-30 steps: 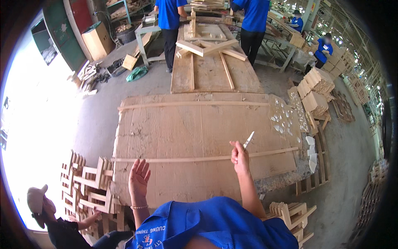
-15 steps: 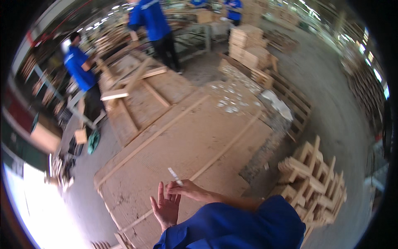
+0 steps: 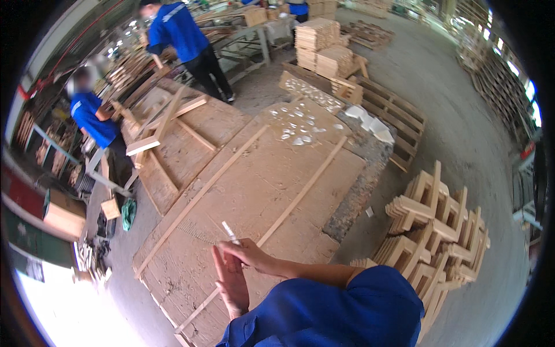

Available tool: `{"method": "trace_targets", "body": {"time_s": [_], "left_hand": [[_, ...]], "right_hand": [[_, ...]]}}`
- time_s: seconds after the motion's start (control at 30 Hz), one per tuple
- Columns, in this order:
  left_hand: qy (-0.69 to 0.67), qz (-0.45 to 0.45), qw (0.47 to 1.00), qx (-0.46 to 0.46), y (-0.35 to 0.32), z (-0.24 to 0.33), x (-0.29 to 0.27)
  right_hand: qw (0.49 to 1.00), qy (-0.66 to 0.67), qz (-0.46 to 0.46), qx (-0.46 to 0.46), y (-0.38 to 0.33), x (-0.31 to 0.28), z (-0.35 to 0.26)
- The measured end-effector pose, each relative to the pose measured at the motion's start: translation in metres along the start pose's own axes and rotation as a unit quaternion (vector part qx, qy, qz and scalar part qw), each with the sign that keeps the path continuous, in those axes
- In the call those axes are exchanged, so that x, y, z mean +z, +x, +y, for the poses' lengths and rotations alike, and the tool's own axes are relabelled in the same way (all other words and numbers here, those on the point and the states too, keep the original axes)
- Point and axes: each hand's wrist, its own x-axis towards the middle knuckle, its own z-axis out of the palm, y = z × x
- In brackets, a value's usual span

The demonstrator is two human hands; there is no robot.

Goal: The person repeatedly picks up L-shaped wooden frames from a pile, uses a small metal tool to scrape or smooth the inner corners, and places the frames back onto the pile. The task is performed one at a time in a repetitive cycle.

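- the large plywood sheet (image 3: 277, 173) lies flat on the floor in front of the person, with two long thin wooden strips (image 3: 202, 194) running across its face; a patch of pale scraps (image 3: 298, 124) sits at its far end.
- beside it on the person's left lies a second wooden panel (image 3: 185, 133) with loose battens across it, where two co-workers in blue stand; to the right are stacks of small wooden frames (image 3: 433, 231) and a pallet (image 3: 393, 115).
- judging from the pose, the step in hand looks like marking or lining up along the near strip; the hands are above the sheet's near part, not yet down on it.
- the next move would call for bringing the tip down to the wood beside the strip and steadying the sheet or strip with the free hand.
- the right hand (image 3: 245, 254) is curled, its grip pinching a slim white marker (image 3: 230, 232) that points up and away from the fingers.
- the left hand (image 3: 231, 283) is flat with fingers spread straight, holding nothing, its edge just beside the right wrist.
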Motion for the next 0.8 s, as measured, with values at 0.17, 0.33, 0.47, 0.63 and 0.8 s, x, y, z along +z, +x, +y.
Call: {"method": "trace_targets", "body": {"time_s": [0.17,0.33,0.47,0.63,0.8], "left_hand": [[0.015,-0.056,0.996,-0.062,0.002,0.007,-0.007],[-0.312,-0.143,0.928,-0.146,0.000,0.006,-0.036],[-0.332,-0.111,0.922,-0.167,0.000,-0.002,-0.031],[-0.108,-0.105,0.974,-0.167,-0.005,0.008,-0.029],[-0.052,-0.143,0.970,-0.192,-0.012,0.017,-0.052]], "right_hand": [[0.992,-0.063,0.073,0.087,0.007,-0.012,-0.024],[0.995,-0.060,-0.069,-0.030,0.012,-0.019,-0.036],[0.988,-0.070,-0.117,-0.078,0.018,-0.012,-0.025],[0.996,-0.072,-0.054,-0.019,0.022,0.001,-0.016],[0.995,-0.102,0.001,0.009,0.054,-0.019,-0.012]]}}
